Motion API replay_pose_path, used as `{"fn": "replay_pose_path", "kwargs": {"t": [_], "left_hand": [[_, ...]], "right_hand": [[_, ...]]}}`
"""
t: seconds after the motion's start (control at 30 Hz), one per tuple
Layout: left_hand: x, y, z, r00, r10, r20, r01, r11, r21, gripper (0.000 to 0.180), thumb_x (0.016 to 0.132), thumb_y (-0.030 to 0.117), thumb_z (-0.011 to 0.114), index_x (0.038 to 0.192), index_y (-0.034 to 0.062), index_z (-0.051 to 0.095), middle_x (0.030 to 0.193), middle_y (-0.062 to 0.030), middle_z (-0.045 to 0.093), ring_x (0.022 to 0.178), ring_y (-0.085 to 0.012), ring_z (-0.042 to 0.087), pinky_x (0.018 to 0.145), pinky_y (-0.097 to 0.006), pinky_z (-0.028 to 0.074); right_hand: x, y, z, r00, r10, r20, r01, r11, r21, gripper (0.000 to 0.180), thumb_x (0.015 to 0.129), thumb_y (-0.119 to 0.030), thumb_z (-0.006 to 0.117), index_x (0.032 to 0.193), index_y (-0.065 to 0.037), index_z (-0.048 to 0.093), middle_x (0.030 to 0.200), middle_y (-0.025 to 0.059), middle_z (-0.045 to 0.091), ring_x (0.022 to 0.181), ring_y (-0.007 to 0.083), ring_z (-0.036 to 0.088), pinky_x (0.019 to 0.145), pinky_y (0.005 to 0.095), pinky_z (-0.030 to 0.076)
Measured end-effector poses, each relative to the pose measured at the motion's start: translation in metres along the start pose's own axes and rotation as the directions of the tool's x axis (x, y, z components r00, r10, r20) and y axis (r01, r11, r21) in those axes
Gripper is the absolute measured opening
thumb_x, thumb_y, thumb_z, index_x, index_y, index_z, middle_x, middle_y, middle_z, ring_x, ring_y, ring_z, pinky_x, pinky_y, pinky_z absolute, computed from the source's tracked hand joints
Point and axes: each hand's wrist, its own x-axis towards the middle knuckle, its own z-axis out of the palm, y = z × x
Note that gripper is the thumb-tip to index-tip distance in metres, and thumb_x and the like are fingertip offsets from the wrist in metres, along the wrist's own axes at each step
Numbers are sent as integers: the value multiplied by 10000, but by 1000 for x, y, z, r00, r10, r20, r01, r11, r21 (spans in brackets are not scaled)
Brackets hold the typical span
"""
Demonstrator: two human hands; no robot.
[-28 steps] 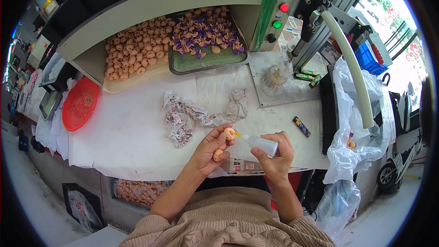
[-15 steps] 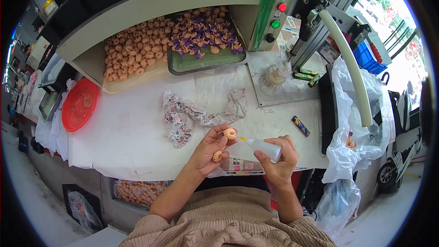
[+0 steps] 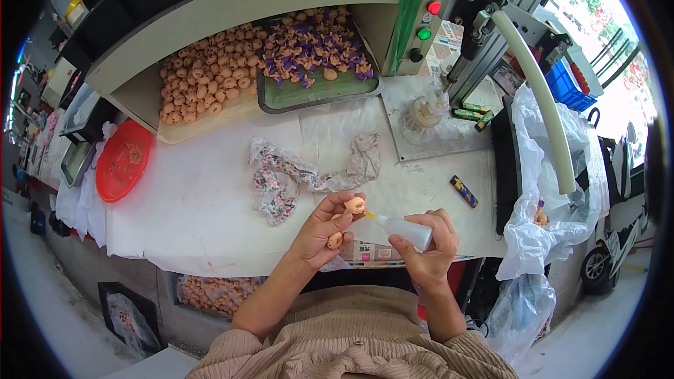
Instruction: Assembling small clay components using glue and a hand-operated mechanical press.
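Observation:
My left hand [image 3: 324, 228] pinches a small peach-coloured doll head [image 3: 354, 205] between thumb and fingertips, with a second peach piece [image 3: 335, 240] tucked lower in the palm. In my right hand [image 3: 427, 253] I grip a small white squeeze bottle [image 3: 405, 229]; its yellow nozzle tip touches the held head. Both hands hover over the front edge of the white table [image 3: 196, 210]. A crumpled floral cloth [image 3: 291, 175] lies just beyond them.
At the back, a heap of peach heads [image 3: 203, 84] lies on a board beside a dark tray [image 3: 319, 91] of purple and peach pieces. A red basket [image 3: 123, 161] sits left. A machine with coloured buttons [image 3: 425, 31], a white hose [image 3: 540, 98] and plastic bags [image 3: 554, 231] stand right.
The hands have shifted slightly; the bottle's nozzle stays at the held head. Nothing else moved.

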Motion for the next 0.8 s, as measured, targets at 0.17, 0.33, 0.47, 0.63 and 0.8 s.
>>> {"fn": "replay_pose_path", "kwargs": {"t": [0.17, 0.33, 0.47, 0.63, 0.8], "left_hand": [[3, -1, 0, 1000, 2, -10, -2, 1000, 9, 350, 899, -24, 553, 1205, 146, 558, 1307, -55, 521, 1120, -149, 543, 572, -169, 478], [6, -2, -4, 1000, -7, 0, 7, 1000, 25, 320, 898, -9, 566, 1179, 142, 553, 1304, -31, 517, 1168, -165, 534, 603, -189, 494], [7, -2, -3, 1000, -11, 1, 11, 1000, 14, 317, 898, -11, 565, 1176, 139, 552, 1310, -32, 512, 1174, -170, 537, 600, -193, 491], [7, -4, 0, 1000, -5, -21, 5, 1000, 0, 355, 895, -44, 545, 1200, 137, 556, 1320, -58, 506, 1162, -175, 540, 584, -168, 500], [8, -4, -2, 1000, -1, -11, 1, 1000, -8, 355, 894, -41, 548, 1201, 136, 556, 1323, -56, 504, 1163, -179, 539, 588, -168, 498]], "right_hand": [[4, 6, -1, 997, -81, 6, 81, 997, -9, 298, 661, -133, 834, 869, -25, 649, 708, 72, 576, 587, 178, 537, 523, 282, 411], [5, 9, -3, 997, -79, 6, 79, 997, -15, 296, 664, -134, 832, 867, -27, 645, 704, 73, 573, 578, 179, 534, 510, 286, 405], [5, 13, -4, 996, -86, 0, 86, 996, -29, 292, 667, -137, 831, 864, -29, 644, 701, 71, 572, 574, 178, 531, 506, 286, 400], [4, 14, -5, 998, -58, -9, 58, 998, -21, 294, 666, -142, 832, 865, -32, 645, 697, 67, 572, 567, 175, 522, 500, 285, 395], [4, 14, -6, 997, -78, -14, 78, 997, -21, 301, 661, -140, 835, 872, -36, 647, 696, 62, 568, 565, 172, 519, 498, 285, 394]]}}
